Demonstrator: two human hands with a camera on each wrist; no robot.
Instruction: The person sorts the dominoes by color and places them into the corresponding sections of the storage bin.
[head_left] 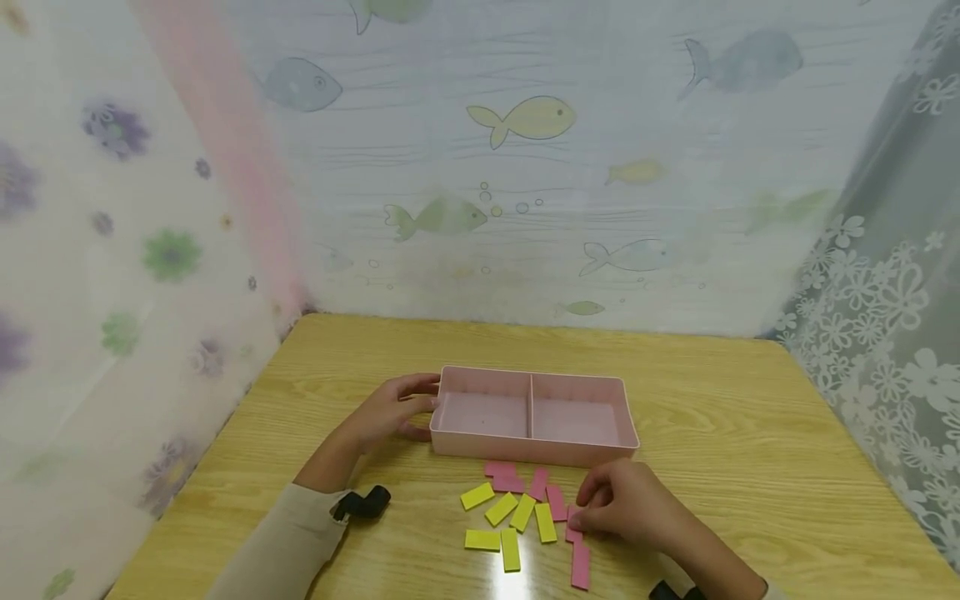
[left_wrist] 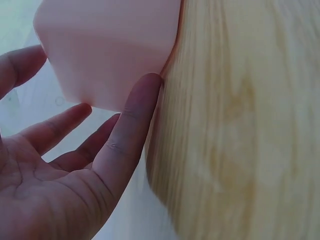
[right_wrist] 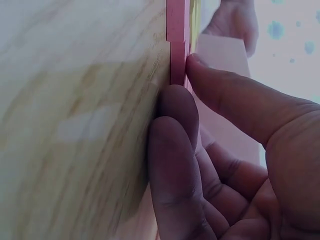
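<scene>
A pale pink two-compartment box (head_left: 495, 443) stands on the table, nothing inside it. Against its left end lies my left hand (head_left: 384, 415), fingers extended and spread; in the left wrist view the thumb (left_wrist: 131, 122) touches the end wall near the table and other fingertips meet its edges. In front of the box, my right hand (head_left: 633, 507) pinches a flat pink tile (head_left: 571, 532) at the table with thumb and index finger. The right wrist view shows the thumb on the tile's face (right_wrist: 178, 65) and the index fingertip at its end.
Several yellow tiles (head_left: 510, 550) and other pink tiles (head_left: 581, 565) lie loose on the wooden table (head_left: 712, 400) between my hands. A fish-patterned curtain (head_left: 420, 275) hangs behind the table's far edge, with a flowered curtain (head_left: 172, 333) on the left and lace on the right.
</scene>
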